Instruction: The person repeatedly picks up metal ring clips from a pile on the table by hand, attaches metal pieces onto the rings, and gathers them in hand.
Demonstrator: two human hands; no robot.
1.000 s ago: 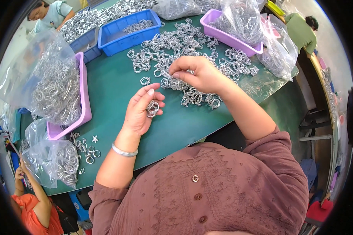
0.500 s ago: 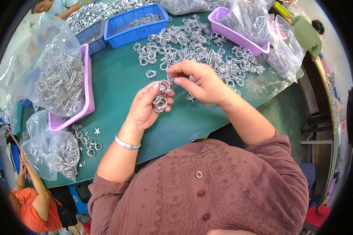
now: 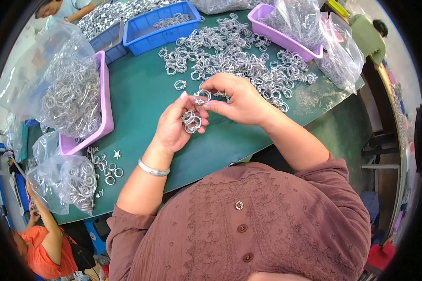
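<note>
Near edge of the green desk (image 3: 140, 100) runs just in front of my torso; I see bare desk surface between that edge and both hands, and more bare surface to the left, up to the purple tray (image 3: 104, 100).

Left hand (image 3: 176, 126): palm up, fingers curled loosely, cupping a small cluster of metal rings (image 3: 191, 121). Grip is a shallow, half-closed cup holding them. A silver bangle (image 3: 153, 169) sits on that wrist.

Right hand (image 3: 239, 99): thumb and forefinger pinched narrow on a single ring (image 3: 202, 96), held just above the left fingertips and the cluster. The ring is bright silver, round, open in the centre, with a small lug on one side; finer detail too small to tell.

Beyond the hands: one loose ring (image 3: 180, 85) alone, then a dense scatter of rings (image 3: 234, 51) crowding the middle of the desk. Far edge: blue bin (image 3: 162, 23), second purple tray (image 3: 286, 28) with clear bags (image 3: 342, 56).
</note>
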